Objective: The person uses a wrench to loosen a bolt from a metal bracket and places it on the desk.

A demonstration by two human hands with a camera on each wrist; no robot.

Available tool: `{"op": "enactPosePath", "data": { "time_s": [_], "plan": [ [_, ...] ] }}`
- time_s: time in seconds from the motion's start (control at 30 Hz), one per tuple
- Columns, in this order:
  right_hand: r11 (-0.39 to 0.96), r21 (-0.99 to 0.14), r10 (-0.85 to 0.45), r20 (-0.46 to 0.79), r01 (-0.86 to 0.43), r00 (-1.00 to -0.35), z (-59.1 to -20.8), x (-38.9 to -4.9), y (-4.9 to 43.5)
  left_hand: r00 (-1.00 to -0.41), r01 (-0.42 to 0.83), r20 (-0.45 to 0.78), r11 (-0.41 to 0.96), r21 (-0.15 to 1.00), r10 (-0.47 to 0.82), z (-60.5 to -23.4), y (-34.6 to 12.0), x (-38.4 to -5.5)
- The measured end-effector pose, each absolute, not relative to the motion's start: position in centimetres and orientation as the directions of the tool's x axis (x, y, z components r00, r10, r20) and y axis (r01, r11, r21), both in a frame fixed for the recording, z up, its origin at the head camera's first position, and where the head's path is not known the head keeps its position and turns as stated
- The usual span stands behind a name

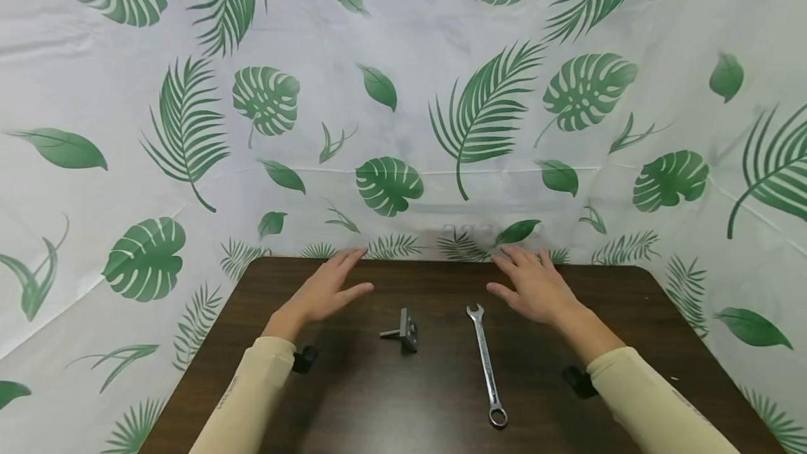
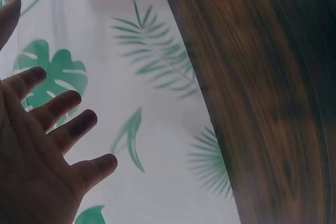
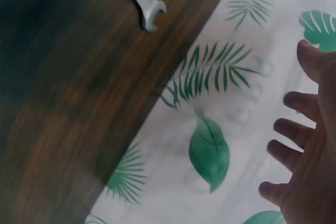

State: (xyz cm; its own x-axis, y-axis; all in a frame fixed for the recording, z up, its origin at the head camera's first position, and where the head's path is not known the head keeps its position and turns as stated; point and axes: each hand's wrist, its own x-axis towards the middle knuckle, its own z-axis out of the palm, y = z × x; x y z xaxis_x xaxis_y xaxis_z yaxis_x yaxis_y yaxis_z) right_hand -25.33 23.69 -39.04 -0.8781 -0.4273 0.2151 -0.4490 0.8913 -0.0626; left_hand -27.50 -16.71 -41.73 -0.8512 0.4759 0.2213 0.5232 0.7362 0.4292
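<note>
Head view gives the full layout: dark wood table (image 1: 403, 398), patterned white cloth w/ green leaves (image 1: 403, 132) behind it, and both hands out toward the far edge. L hand (image 1: 323, 291) is on the L side, R hand (image 1: 534, 288) on the R, well apart, thumbs pointing in at each other. Btwn them, on the table: a small grey metal piece (image 1: 406, 328), nearer the L hand, a plate seen nearly side-on w/ a thin rod sticking out to the L; and a silver wrench (image 1: 485, 363), nearer the R hand, lying lengthwise, forked end toward the cloth, ring end toward the person. Metal piece shows in the head view only. R wrist cam gets just the wrench's forked end + a bit of shaft, top L, well apart from the fingers; L wrist cam has only hand, table & cloth. Both wrist cams do show all five digits per hand, spaced apart, which the head view partly hides. Grip: both wide, fingers relaxed & spread, nothing held; neither touches wrench or metal piece. Can't tell if either hand touches the cloth or table edge. Head view also has pale yellow sleeves (image 1: 255, 377) & a small black device (image 1: 305, 359) at each wrist.
</note>
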Motion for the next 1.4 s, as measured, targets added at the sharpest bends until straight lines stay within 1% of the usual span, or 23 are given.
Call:
{"op": "enactPosePath", "data": {
  "time_s": [0.07,0.17,0.37,0.5,0.63,0.83,0.93,1.1,1.23,1.4],
  "plan": [
    [0.898,-0.070,-0.415,0.199,-0.435,-0.888,-39.4,-25.1,23.5,-0.859,0.502,0.194,0.707,0.498,0.473,-41.9,-16.3,-27.4],
    [0.908,-0.086,-0.392,0.169,-0.409,-0.905,-40.2,-24.6,23.4,-0.871,0.463,0.140,0.691,0.555,0.471,-42.7,-15.8,-27.3],
    [0.946,-0.174,-0.263,0.076,-0.273,-0.962,-43.3,-22.8,22.2,-0.861,0.405,0.023,0.657,0.636,0.509,-45.9,-14.5,-26.9],
    [0.960,-0.219,-0.176,0.022,-0.177,-0.984,-45.9,-21.6,21.3,-0.840,0.440,0.001,0.682,0.584,0.542,-48.4,-13.2,-26.5],
    [0.964,-0.250,-0.099,-0.004,-0.095,-0.995,-47.7,-20.8,20.8,-0.847,0.476,0.040,0.721,0.504,0.531,-50.4,-11.7,-25.9],
    [0.962,-0.270,-0.037,-0.019,-0.031,-0.999,-49.7,-20.1,19.9,-0.878,0.446,0.091,0.737,0.508,0.469,-52.2,-10.1,-25.1],
    [0.966,-0.257,-0.023,-0.003,-0.021,-1.000,-50.5,-19.8,19.5,-0.885,0.442,0.111,0.743,0.502,0.451,-52.7,-9.5,-25.0],
    [0.971,-0.238,-0.020,0.058,-0.033,-0.998,-51.1,-19.9,19.2,-0.894,0.434,0.141,0.743,0.510,0.426,-52.7,-8.6,-25.1],
    [0.963,-0.261,-0.032,0.104,-0.058,-0.994,-51.1,-20.0,18.8,-0.901,0.421,0.143,0.747,0.515,0.410,-52.6,-8.3,-25.1],
    [0.958,-0.280,-0.028,0.133,-0.064,-0.991,-51.2,-19.9,18.4,-0.906,0.406,0.132,0.740,0.537,0.401,-52.6,-8.3,-25.2]
  ]
}}
